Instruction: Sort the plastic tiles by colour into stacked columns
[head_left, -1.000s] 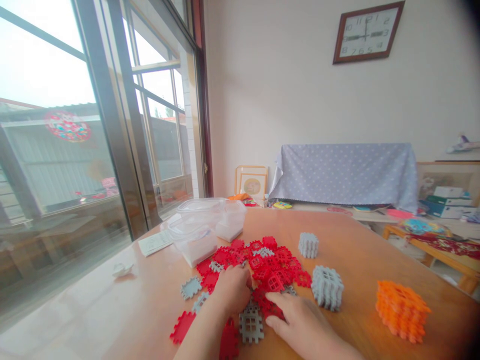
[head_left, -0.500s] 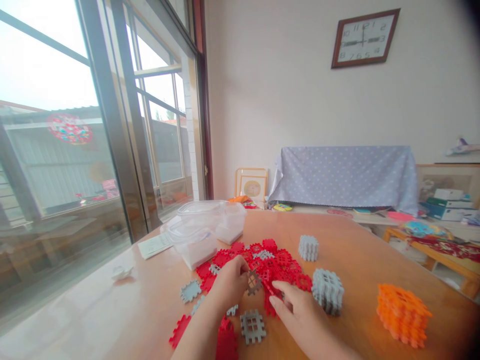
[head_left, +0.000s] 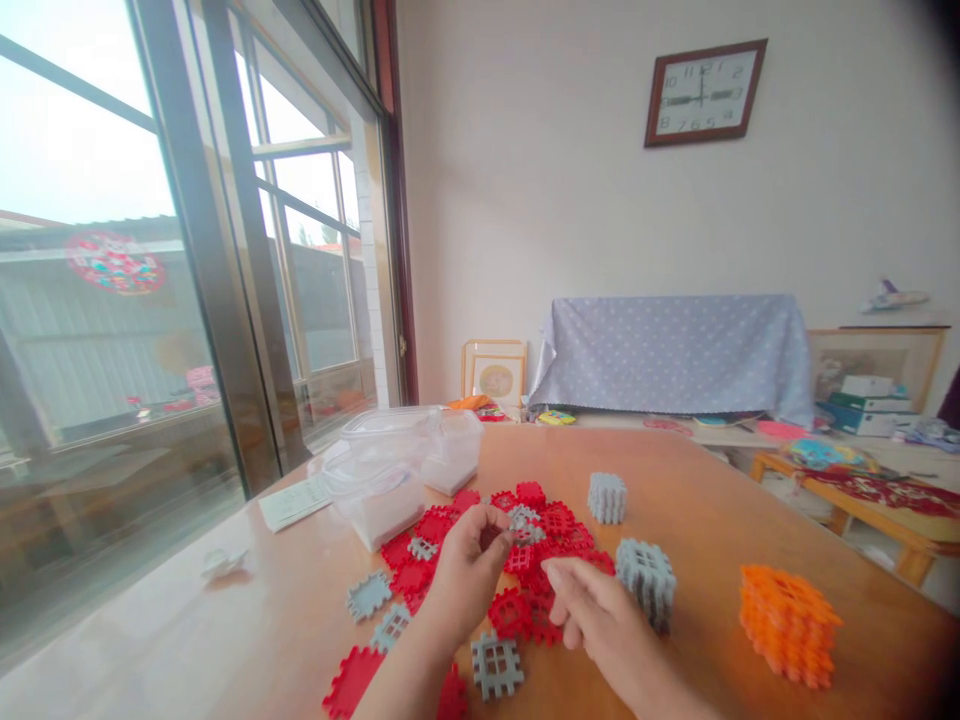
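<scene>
My left hand (head_left: 474, 562) reaches over a heap of red plastic interlocking tiles (head_left: 559, 520), thumb and forefinger pinched together. At its fingertips is a grey window tile (head_left: 526, 524), partly hidden and overlapping the heap. Just to the right, my right hand (head_left: 589, 605) has its fingers curled and closed, with nothing visible in them. A red window tile (head_left: 510, 612) lies between the hands. Nearer to me sits a grey window tile (head_left: 496, 665). More grey tiles lie left of my left forearm, among them a solid one (head_left: 369, 596).
Grey tile stacks stand right of the heap, one near (head_left: 646, 580) and one farther (head_left: 607, 498). An orange tile stack (head_left: 789, 625) is at the far right. Clear plastic containers (head_left: 386, 505) and a paper sheet (head_left: 294, 502) are at the back left of the wooden table (head_left: 705, 530).
My left hand has moved the grey window tile up and away from me, toward the heap. My right hand has drawn back from a red tile. The camera view has shifted slightly.
</scene>
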